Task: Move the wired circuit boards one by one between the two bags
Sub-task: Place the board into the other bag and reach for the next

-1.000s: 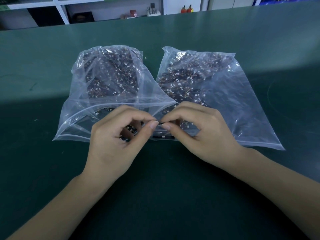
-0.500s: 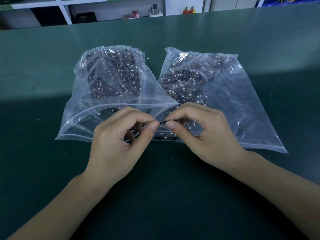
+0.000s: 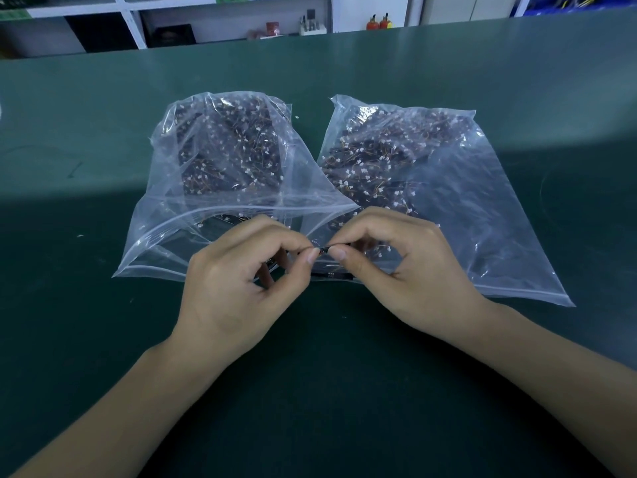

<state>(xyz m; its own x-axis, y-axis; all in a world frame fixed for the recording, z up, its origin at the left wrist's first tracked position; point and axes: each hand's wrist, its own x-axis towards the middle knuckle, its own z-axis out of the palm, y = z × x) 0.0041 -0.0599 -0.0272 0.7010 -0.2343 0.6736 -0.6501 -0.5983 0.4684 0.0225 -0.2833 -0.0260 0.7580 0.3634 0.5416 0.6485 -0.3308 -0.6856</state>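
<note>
Two clear zip bags lie side by side on the green table, each holding several dark wired circuit boards with white connectors. The left bag [image 3: 165,243] has its mouth gaping toward me. The right bag [image 3: 489,215] lies flatter. Between their mouths, my left hand [image 3: 241,288] and my right hand [image 3: 406,270] both pinch one small dark circuit board [image 3: 324,251] with thumb and forefinger, edge-on to the camera. Another dark board [image 3: 332,274] lies on the table just below the pinched one.
The green table [image 3: 103,132] stretches far behind and to both sides of the bags. White shelving [image 3: 138,25] with small items stands beyond the far edge. Near me the dark table surface [image 3: 327,391] lies between my forearms.
Both hands stay together at the bag mouths, pinching the same small board. Their pose has hardly changed; only the view has shifted slightly.
</note>
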